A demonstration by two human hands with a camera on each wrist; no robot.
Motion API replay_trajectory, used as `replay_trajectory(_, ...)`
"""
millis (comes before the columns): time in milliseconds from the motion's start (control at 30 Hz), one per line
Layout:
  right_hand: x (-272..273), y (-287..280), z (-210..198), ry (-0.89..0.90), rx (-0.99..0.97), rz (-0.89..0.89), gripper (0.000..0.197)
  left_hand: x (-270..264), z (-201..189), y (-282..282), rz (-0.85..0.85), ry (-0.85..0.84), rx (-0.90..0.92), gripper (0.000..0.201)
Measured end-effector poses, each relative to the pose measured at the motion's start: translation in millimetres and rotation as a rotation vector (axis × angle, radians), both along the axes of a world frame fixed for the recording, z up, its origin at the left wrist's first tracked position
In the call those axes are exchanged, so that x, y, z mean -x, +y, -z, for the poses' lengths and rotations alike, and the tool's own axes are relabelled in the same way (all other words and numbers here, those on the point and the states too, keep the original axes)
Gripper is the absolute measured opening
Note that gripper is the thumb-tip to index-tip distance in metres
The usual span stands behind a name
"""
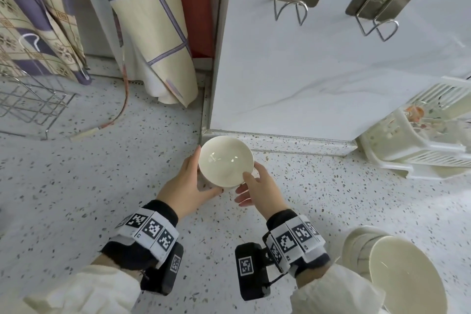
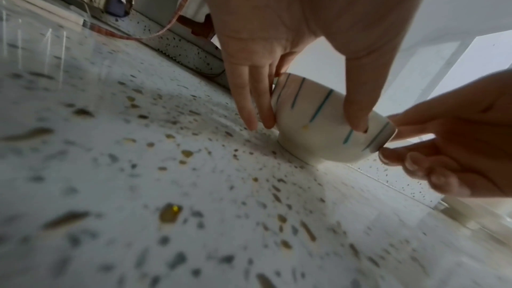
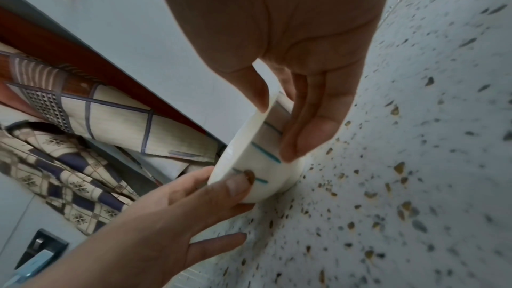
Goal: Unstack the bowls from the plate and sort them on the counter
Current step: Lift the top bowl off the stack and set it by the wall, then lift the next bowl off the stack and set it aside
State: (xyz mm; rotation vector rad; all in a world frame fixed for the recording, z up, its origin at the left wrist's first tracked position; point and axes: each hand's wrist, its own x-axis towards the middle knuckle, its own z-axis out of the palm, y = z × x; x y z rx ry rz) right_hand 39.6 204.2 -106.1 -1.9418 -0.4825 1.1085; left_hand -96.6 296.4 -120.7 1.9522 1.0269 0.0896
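Ceramic bowl (image 1: 225, 160) sits tilted at the far counter (image 1: 102, 186) edge by the wall, left hand (image 1: 187, 186) cupping its side, right hand (image 1: 257, 186) pinching the rim, likely steadying it level, the stack (image 1: 392, 267) waiting near-right.

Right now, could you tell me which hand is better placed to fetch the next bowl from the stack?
The right hand, I'd judge. The remaining stack of bowls sits on the counter at the near right, on that hand's side. The left hand, also gripping the striped bowl, would have to cross over.
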Motion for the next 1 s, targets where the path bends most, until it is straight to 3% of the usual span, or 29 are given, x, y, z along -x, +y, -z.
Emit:
replay_trajectory(133,-1,-22,-31,-0.042,-0.037,-0.073,0.051,6,-16,-13,-0.06,-0.035,-0.14,0.097)
replay_trajectory(300,-11,-77,-86,-0.16,-0.099,-0.187,0.034,5,-47,-48,-0.219,-0.16,-0.349,0.053)
replay_trajectory(467,-36,-152,-122,-0.198,-0.144,-0.2,0.023,-15,-65,-105,-0.168,-0.325,-0.374,0.027)
replay_trajectory(700,-88,-245,-107,-0.5,-0.043,0.008,0.016,-58,-58,-193,-0.038,-0.386,-0.275,0.026)
replay_trajectory(833,-101,-276,-83,-0.681,0.069,0.055,0.031,-75,-53,-229,0.009,-0.328,-0.244,0.03)
replay_trajectory(1000,-104,-290,-60,-0.602,0.135,-0.01,0.041,-91,-49,-261,0.091,-0.198,-0.19,0.046)
